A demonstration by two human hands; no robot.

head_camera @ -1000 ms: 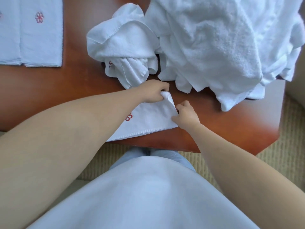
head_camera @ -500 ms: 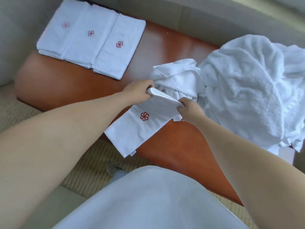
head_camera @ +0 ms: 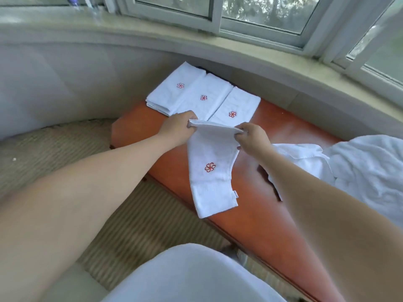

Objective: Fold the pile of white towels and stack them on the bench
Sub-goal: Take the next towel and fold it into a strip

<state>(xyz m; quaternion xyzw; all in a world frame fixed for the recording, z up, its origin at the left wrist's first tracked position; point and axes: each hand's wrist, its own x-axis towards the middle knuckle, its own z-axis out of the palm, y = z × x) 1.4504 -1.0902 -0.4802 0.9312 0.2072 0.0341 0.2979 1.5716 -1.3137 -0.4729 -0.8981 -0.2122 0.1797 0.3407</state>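
While two hands hold one towel, three folded towels lie.

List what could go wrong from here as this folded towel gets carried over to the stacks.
1. The folded towel is pinched only at its top edge by the left hand and right hand; its hanging layers may slip open.
2. Its lower end trails near the bench front edge and could drag, spoiling the fold.
3. Set down carelessly, it could shift the three folded stacks, which lie edge to edge.
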